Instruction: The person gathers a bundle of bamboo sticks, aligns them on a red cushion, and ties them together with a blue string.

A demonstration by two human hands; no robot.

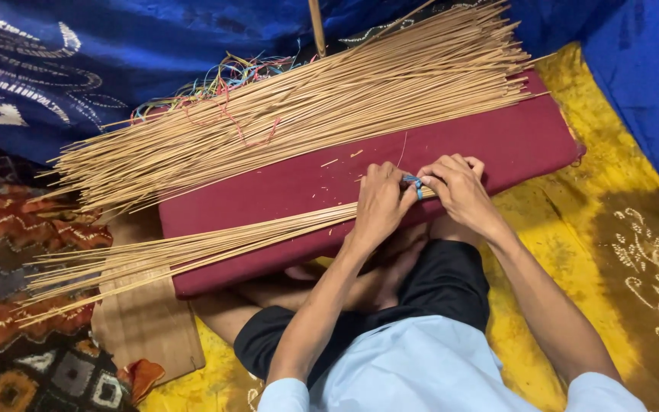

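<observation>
My left hand (379, 202) grips one end of a small bundle of thin bamboo sticks (192, 248) that fans out to the left over a maroon cushion (451, 152). My right hand (455, 187) pinches a blue band (415, 183) at that same end, touching my left hand. A large loose pile of the same sticks (306, 107) lies across the far side of the cushion.
Coloured strings (215, 80) lie tangled behind the big pile. A flat wooden board (146, 324) sits under the cushion's left end. Yellow patterned cloth (581, 229) covers the floor at right, blue fabric (78, 61) hangs behind. My crossed legs are under the cushion.
</observation>
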